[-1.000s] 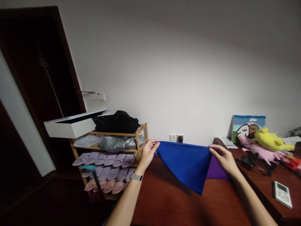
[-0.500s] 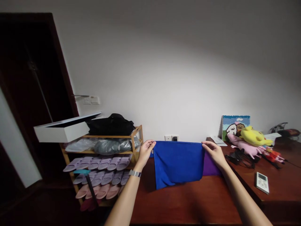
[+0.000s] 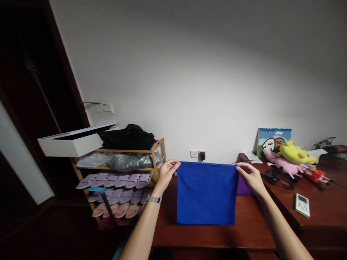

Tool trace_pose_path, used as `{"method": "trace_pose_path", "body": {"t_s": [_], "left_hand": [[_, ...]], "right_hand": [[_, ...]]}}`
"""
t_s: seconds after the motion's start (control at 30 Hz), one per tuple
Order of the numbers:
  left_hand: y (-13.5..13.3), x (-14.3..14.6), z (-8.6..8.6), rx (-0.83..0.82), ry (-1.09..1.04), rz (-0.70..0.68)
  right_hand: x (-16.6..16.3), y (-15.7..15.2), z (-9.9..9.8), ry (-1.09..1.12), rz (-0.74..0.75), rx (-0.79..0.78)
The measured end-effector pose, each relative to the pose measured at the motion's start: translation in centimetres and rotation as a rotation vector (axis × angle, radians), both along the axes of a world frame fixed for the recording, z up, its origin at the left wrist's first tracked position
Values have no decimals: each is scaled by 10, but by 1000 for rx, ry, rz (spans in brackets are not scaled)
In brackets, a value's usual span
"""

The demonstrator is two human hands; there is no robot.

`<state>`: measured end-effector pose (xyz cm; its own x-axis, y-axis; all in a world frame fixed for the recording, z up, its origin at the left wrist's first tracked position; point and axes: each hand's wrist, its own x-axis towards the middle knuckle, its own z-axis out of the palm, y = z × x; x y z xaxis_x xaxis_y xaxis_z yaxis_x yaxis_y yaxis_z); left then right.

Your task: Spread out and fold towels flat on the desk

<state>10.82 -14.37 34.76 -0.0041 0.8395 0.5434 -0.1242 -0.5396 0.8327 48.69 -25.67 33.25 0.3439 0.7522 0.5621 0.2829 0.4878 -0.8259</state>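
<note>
A flat blue fabric piece [image 3: 206,195], roughly rectangular with a stitched top edge, hangs upright between my hands. My left hand [image 3: 167,174] pinches its top left corner between thumb and fingers; a watch with a light band [image 3: 154,199] is on that wrist. At the top right corner my right hand [image 3: 251,177] grips it the same way. Behind the cloth, a purple item [image 3: 244,186] lies on the reddish-brown table [image 3: 252,216], partly hidden by the blue fabric and my right hand.
Left of the table stands a wooden shoe rack [image 3: 130,154] with several slippers and a black bag [image 3: 128,138] on top, beside a white box [image 3: 81,144]. Plush toys [image 3: 295,155] and a white remote-like device [image 3: 302,205] lie on the right-hand surface. A plug [image 3: 202,156] sits in the wall outlet.
The blue fabric now hangs flatter and straighter, its lower edge level and lower in view. Both hands keep hold of the top corners. The camera has tilted slightly.
</note>
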Motion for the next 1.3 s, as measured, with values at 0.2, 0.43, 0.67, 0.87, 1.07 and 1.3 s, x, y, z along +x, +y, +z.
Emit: {"method": "trace_pose_path", "body": {"t_s": [0.2,0.43,0.67,0.87,1.07,1.3], "left_hand": [[-23,-9,-4,-7,10,-4],[-84,6,-15,-53,160,-127],[-56,17,-66,-121,176,-38],[-32,-46,-221,-384,289,262],[-51,-119,-314,-338,702,440],[-66,-135,-297,-188,1282,493]], "right_hand": [[-1,-13,-5,-34,-39,8],[8,-18,-11,73,-198,-3],[-7,76,-39,32,-129,-102],[-126,175,-119,-160,57,-225],[-265,195,-202,-253,253,-338],[-241,108,-274,-405,275,-366]]}}
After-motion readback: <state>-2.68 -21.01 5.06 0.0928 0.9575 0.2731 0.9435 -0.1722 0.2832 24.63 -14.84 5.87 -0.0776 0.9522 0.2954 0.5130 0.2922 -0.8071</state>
